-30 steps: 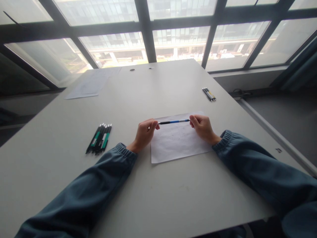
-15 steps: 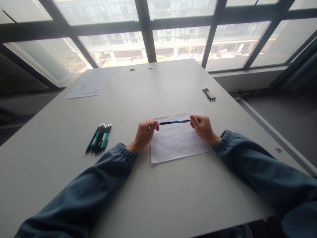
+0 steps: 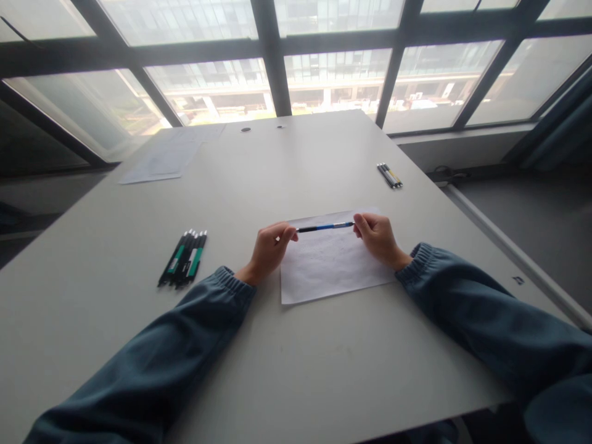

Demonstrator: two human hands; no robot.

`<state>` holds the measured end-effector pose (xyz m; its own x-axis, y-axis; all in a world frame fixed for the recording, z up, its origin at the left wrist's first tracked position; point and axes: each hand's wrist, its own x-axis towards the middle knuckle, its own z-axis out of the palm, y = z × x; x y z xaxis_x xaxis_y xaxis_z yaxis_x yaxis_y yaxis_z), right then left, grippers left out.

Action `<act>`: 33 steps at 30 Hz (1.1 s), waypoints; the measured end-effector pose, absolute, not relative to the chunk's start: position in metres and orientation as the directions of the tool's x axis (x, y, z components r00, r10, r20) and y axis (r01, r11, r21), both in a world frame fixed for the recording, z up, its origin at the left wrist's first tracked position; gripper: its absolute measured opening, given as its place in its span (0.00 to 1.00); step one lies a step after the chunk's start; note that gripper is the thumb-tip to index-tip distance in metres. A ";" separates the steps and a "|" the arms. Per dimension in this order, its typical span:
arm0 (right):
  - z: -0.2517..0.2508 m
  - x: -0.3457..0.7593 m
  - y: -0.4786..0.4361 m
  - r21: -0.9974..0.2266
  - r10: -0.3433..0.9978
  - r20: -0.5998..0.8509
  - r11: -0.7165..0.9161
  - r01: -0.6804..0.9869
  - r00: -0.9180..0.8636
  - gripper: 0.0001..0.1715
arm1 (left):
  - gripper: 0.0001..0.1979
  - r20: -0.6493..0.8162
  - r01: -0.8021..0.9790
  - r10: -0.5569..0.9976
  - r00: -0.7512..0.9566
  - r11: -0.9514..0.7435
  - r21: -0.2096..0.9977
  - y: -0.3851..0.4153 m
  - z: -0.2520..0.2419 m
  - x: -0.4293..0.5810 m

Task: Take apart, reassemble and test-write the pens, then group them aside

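Note:
A slim blue and black pen [image 3: 326, 227] is held level between both hands, just above a white sheet of paper [image 3: 330, 266] on the grey table [image 3: 287, 364]. My left hand [image 3: 269, 249] pinches its dark left end with fingers curled. My right hand [image 3: 377, 237] pinches the silver right end the same way. Both wrists rest near the sheet's sides.
A bundle of several black and green pens [image 3: 184, 259] lies to the left of my left arm. A few more pens [image 3: 389, 175] lie near the table's right edge. Loose papers [image 3: 169, 155] sit at the far left corner, under large windows.

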<state>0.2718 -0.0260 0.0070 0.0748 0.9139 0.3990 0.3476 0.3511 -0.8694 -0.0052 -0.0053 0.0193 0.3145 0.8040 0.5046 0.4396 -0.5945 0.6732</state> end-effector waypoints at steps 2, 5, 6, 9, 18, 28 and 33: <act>0.007 0.272 -0.025 -0.883 0.917 0.387 0.338 0.327 0.097 0.35 | 0.25 0.503 0.431 0.802 0.321 -0.597 0.677 -0.006 0.021 -0.004; 0.006 0.271 -0.024 -0.908 0.927 0.359 0.319 0.272 0.111 0.33 | 0.22 0.509 0.433 0.799 0.320 -0.601 0.672 -0.006 0.022 -0.004; 0.006 0.271 -0.023 -0.917 0.932 0.348 0.316 0.242 0.102 0.32 | 0.21 0.518 0.434 0.794 0.317 -0.607 0.665 -0.006 0.022 -0.003; 0.006 0.268 -0.023 -0.951 0.953 0.300 0.296 0.087 0.048 0.25 | 0.18 0.554 0.431 0.773 0.309 -0.633 0.643 -0.005 0.021 -0.003; 0.010 0.263 -0.029 -0.961 0.961 0.277 0.277 0.018 -0.007 0.21 | 0.16 0.559 0.440 0.742 0.371 -0.670 0.598 -0.004 0.017 -0.006; 0.019 0.264 -0.036 -0.964 0.960 0.260 0.264 0.027 -0.109 0.26 | 0.11 0.557 0.449 0.646 0.521 -0.763 0.465 -0.002 0.015 -0.008; 0.017 0.265 -0.036 -0.961 0.955 0.264 0.273 0.050 -0.138 0.27 | 0.13 0.577 0.419 0.629 0.521 -0.778 0.469 -0.002 0.016 -0.007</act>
